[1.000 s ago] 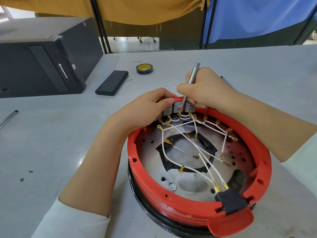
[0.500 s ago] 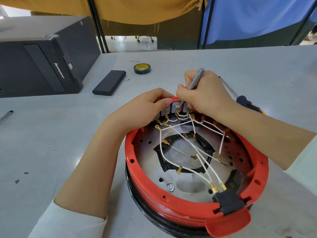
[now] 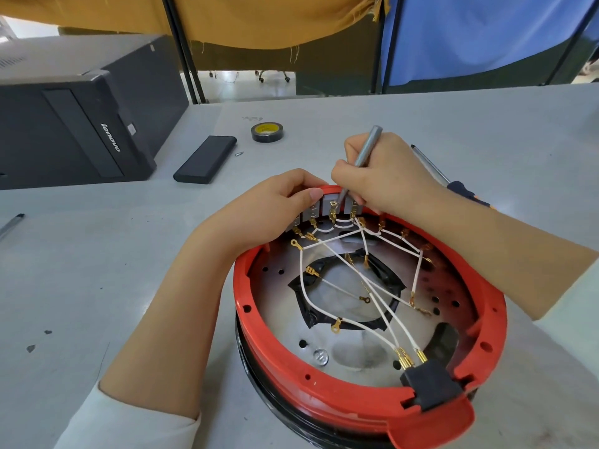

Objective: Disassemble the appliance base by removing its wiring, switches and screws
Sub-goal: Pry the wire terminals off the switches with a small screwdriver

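Right hand (image 3: 385,171) tilted its grey metal tool (image 3: 359,160) further, tip hidden at the switches (image 3: 330,207), left hand (image 3: 275,205) gripping the red appliance base (image 3: 324,396) rim on the tabletop (image 3: 97,270) — fingertips hidden, white wiring (image 3: 382,319) crossing inside.

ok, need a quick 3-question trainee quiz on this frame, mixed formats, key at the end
1. True or false: the right hand holds a grey metal tool whose tip is at the switch terminals on the far rim of the red base.
2. Which item lies nearest the tape roll? A) black flat case B) black plug block C) loose screw in the pan
3. Fill in: the left hand grips the base's ____ rim.

Key: 1 true; 2 A; 3 far
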### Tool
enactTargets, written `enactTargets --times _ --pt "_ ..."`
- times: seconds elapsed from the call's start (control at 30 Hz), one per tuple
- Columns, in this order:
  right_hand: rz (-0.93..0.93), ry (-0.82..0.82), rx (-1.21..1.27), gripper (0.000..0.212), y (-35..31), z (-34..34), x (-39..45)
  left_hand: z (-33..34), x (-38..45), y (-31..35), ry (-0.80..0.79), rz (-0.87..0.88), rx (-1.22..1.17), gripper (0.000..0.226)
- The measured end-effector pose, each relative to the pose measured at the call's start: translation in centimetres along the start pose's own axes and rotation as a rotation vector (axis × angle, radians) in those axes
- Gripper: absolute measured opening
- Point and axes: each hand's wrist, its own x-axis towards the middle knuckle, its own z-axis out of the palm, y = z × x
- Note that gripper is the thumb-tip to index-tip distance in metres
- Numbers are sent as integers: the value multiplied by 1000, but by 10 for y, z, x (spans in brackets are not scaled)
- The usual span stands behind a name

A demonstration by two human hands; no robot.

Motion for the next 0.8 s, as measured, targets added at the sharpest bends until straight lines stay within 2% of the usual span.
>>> enactTargets --times 0.17,0.33,0.5,0.8 --pt "-141 124 -130 30 3 2 -6 0 0 0 -8 0 21 20" --pt "-195 132 -157 36 2 5 -10 -1 0 0 -9 7 33 18" --pt "-125 108 -106 31 0 4 -5 0 0 -1 6 14 26 17" --pt "55 -62 1 33 -2 -2 6 0 1 0 -3 28 12 17"
